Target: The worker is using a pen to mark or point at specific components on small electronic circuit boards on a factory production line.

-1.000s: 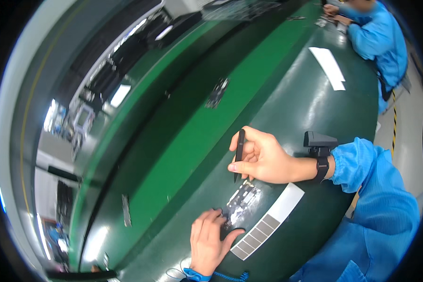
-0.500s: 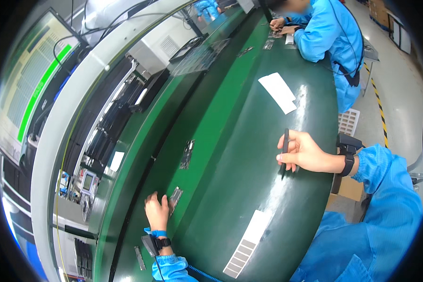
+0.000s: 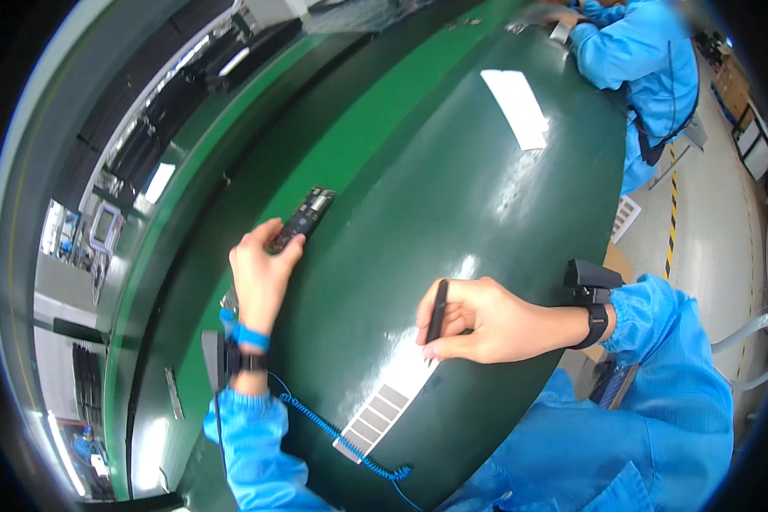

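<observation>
Left hand (image 3: 260, 277) on dark part (image 3: 303, 220) (flat)

Label strip (image 3: 382, 411): lower centre of frame, long white backing lying flat on dark green desk (image 3: 452, 171), row of grey rectangular labels along its lower end. White rectangular sheet (image 3: 515, 107): upper right of centre, flat on desk, well apart from strip. Small lit screen (image 3: 104, 232): far left edge, too blurred to detail.
</observation>
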`<action>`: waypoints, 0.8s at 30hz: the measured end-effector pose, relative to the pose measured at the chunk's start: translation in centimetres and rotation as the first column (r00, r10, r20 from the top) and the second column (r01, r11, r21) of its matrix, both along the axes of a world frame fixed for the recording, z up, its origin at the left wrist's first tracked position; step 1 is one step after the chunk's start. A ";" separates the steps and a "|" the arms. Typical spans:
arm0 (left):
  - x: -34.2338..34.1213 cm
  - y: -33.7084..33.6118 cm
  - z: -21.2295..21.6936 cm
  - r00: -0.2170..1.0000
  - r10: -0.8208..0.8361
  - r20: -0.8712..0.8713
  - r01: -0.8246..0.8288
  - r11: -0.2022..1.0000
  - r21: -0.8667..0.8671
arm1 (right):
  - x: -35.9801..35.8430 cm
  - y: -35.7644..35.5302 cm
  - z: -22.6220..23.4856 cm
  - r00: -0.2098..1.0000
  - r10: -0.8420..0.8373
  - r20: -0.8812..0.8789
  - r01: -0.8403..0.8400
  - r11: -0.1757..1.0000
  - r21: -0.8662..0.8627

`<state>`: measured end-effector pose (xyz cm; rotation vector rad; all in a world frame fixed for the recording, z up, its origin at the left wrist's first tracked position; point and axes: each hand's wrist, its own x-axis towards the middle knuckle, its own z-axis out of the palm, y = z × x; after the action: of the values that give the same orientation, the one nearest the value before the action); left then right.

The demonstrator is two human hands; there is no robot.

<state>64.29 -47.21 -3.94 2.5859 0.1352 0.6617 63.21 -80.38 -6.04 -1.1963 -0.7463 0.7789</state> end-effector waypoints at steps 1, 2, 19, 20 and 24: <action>-2.3 -1.8 -0.3 1.000 -0.020 -0.024 0.021 1.000 0.009 | -0.3 0.7 -0.6 1.000 0.027 0.009 -0.027 1.000 -0.017; -5.8 -3.3 0.0 0.999 -0.018 -0.041 0.019 0.999 0.031 | -1.0 1.5 -0.7 0.997 0.077 0.024 -0.076 0.997 -0.020; -21.4 -13.6 -3.0 0.964 -0.213 -0.160 0.244 0.948 0.204 | -2.2 5.3 -2.0 0.999 0.034 0.034 -0.032 0.997 -0.074; -21.4 -13.5 -3.1 0.966 -0.206 -0.154 0.234 0.952 0.196 | -2.1 5.3 -2.1 0.998 0.043 0.038 -0.040 0.996 -0.084; -21.2 -13.4 -3.2 0.967 -0.214 -0.139 0.234 0.961 0.149 | -2.0 5.1 -2.1 0.997 0.038 0.063 -0.031 0.994 -0.107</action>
<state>43.09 -60.57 -7.10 2.7451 -0.1805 0.4479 61.18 -75.27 -8.13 -1.3128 -0.7890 0.8198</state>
